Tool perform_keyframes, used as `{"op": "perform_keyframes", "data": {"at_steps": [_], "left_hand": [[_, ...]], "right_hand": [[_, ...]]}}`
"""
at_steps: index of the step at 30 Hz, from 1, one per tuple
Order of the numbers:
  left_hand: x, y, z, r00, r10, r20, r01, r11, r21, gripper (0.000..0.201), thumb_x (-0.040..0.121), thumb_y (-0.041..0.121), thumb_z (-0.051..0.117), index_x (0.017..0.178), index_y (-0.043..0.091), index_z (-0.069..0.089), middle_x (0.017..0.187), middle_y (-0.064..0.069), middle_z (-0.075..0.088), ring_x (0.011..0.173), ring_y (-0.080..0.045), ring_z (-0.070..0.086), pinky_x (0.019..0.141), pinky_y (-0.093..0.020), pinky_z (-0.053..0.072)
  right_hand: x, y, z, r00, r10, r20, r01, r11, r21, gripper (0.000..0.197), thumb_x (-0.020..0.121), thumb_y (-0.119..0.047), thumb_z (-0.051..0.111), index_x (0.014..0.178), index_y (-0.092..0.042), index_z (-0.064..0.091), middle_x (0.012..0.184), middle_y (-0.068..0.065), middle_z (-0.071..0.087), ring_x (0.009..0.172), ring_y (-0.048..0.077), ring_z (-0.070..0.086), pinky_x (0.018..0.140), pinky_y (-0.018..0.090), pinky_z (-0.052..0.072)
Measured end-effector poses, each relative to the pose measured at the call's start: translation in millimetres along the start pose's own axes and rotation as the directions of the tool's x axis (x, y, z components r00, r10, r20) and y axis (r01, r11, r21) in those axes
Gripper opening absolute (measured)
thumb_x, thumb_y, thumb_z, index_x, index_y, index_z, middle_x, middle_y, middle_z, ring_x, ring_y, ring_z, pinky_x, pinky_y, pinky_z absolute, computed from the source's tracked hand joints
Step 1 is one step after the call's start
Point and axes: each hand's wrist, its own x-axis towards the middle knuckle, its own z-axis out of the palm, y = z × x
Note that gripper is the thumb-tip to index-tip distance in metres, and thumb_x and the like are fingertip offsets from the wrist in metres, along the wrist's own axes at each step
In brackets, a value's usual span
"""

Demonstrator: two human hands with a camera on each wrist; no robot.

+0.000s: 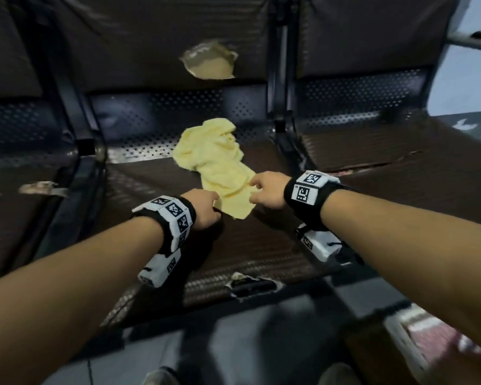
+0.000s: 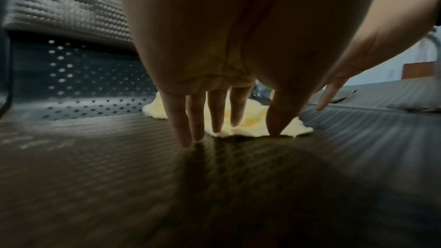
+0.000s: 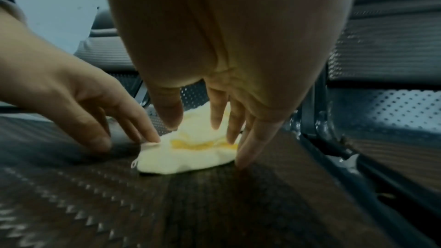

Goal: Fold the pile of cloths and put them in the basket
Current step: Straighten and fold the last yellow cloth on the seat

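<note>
A crumpled yellow cloth (image 1: 217,162) lies on the dark seat (image 1: 247,245), its far end against the perforated back. The left hand (image 1: 202,208) touches the cloth's near left corner with straight fingers (image 2: 181,120); the right hand (image 1: 267,191) rests relaxed, straight fingers (image 3: 250,142) on its near right edge.

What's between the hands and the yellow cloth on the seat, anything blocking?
Nothing visible. The yellow cloth lies crumpled and alone on the brown seat. The left hand and right hand are already at its near edge, fingers extended and touching it. No basket is in view.
</note>
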Motion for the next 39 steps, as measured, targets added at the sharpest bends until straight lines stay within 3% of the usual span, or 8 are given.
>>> {"op": "perform_keyframes", "data": {"at_steps": [9, 12, 19, 22, 26, 32, 36, 39], "left_hand": [[4, -11, 13, 0.993, -0.017, -0.119, 0.007, 0.996, -0.091, 0.05, 0.091, 0.03, 0.06, 0.138, 0.02, 0.048, 0.13, -0.004, 0.059, 0.118, -0.028, 0.058, 0.096, -0.039, 0.05], [0, -9, 15, 0.992, -0.034, -0.124, 0.015, 0.989, -0.147, 0.032, 0.09, 0.032, 0.057, 0.121, 0.023, 0.059, 0.116, -0.004, 0.066, 0.108, -0.027, 0.062, 0.09, -0.037, 0.053], [-14, -11, 9, 0.948, -0.104, -0.301, -0.016, 0.929, -0.37, 0.085, 0.07, 0.033, 0.078, 0.136, 0.024, 0.025, 0.13, -0.014, 0.046, 0.11, -0.036, 0.056, 0.093, -0.046, 0.051], [-18, -10, -8, 0.931, -0.028, -0.364, -0.1, 0.939, -0.328, 0.062, 0.082, 0.035, 0.068, 0.136, 0.031, 0.039, 0.135, -0.011, 0.047, 0.121, -0.035, 0.051, 0.1, -0.047, 0.047], [-31, -3, -29, 0.881, 0.022, -0.473, -0.188, 0.933, -0.306, 0.01, 0.088, 0.032, 0.054, 0.095, 0.024, 0.053, 0.104, 0.0, 0.061, 0.098, -0.026, 0.057, 0.081, -0.036, 0.046], [-64, 24, -56, 0.737, 0.009, -0.676, -0.389, 0.824, -0.413, 0.008, 0.091, 0.017, 0.056, 0.088, 0.021, 0.049, 0.08, 0.003, 0.059, 0.081, -0.023, 0.057, 0.067, -0.033, 0.038], [-86, 57, -74, 0.711, 0.102, -0.696, -0.483, 0.79, -0.378, 0.021, 0.082, 0.017, 0.062, 0.091, 0.029, 0.049, 0.082, 0.007, 0.063, 0.077, -0.018, 0.057, 0.065, -0.031, 0.037], [-98, 64, -82, 0.723, 0.104, -0.683, -0.483, 0.783, -0.392, 0.038, 0.077, 0.016, 0.065, 0.108, 0.032, 0.05, 0.076, 0.007, 0.061, 0.069, -0.011, 0.057, 0.062, -0.027, 0.041]], "right_hand": [[49, -22, 28, 0.971, 0.193, -0.139, -0.153, 0.955, 0.254, 0.078, 0.087, -0.032, 0.07, 0.151, -0.01, 0.031, 0.135, 0.015, 0.055, 0.122, 0.037, 0.054, 0.1, 0.042, 0.047], [49, -24, 26, 0.983, 0.16, -0.095, -0.125, 0.946, 0.298, 0.023, 0.092, -0.028, 0.061, 0.094, -0.006, 0.065, 0.098, 0.014, 0.067, 0.092, 0.035, 0.063, 0.075, 0.034, 0.05], [4, -47, 13, 0.982, -0.094, -0.161, 0.159, 0.872, 0.462, 0.04, 0.096, -0.026, 0.044, 0.057, -0.02, 0.047, 0.067, -0.002, 0.052, 0.067, 0.016, 0.049, 0.062, 0.031, 0.038], [-25, -48, -6, 0.963, -0.105, -0.247, 0.213, 0.858, 0.467, 0.041, 0.098, -0.024, 0.04, 0.057, -0.023, 0.041, 0.062, -0.005, 0.044, 0.063, 0.016, 0.042, 0.055, 0.03, 0.029], [-59, -26, -25, 0.938, -0.071, -0.338, 0.239, 0.84, 0.487, 0.034, 0.087, -0.025, 0.059, 0.054, -0.019, 0.054, 0.059, -0.002, 0.055, 0.06, 0.015, 0.049, 0.06, 0.033, 0.039], [-87, 16, -49, 0.934, 0.038, -0.354, 0.075, 0.951, 0.301, 0.01, 0.083, -0.017, 0.068, 0.078, -0.019, 0.059, 0.076, 0.002, 0.061, 0.076, 0.024, 0.061, 0.064, 0.032, 0.044], [-104, -8, -54, 0.936, -0.133, -0.327, 0.246, 0.911, 0.333, 0.049, 0.077, -0.026, 0.081, 0.118, -0.02, 0.054, 0.107, 0.001, 0.065, 0.096, 0.019, 0.062, 0.085, 0.036, 0.05], [-109, -31, -64, 0.899, -0.227, -0.374, 0.346, 0.892, 0.292, 0.013, 0.087, -0.01, 0.061, 0.097, -0.015, 0.067, 0.091, 0.005, 0.068, 0.087, 0.021, 0.063, 0.076, 0.037, 0.048]]}}
